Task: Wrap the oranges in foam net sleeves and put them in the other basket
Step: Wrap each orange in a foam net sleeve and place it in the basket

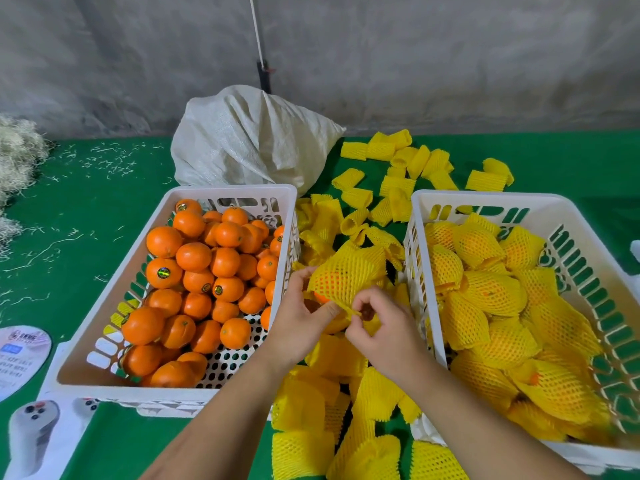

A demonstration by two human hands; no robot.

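Between the two baskets, an orange [321, 296] sits mostly inside a yellow foam net sleeve [346, 275]. My left hand [301, 317] pinches the sleeve's lower left edge, thumb on the net. My right hand [381, 327] pinches the sleeve's lower right edge with curled fingers. The left white basket [242, 194] holds several bare oranges [194, 256]. The right white basket [485, 199] holds several oranges wrapped in sleeves [491, 292].
Loose yellow foam sleeves [398, 188] lie scattered on the green table [86, 202] between and behind the baskets, and more [311, 427] near me. A white woven sack [249, 140] stands behind the left basket. Printed cards [24, 355] lie at the lower left.
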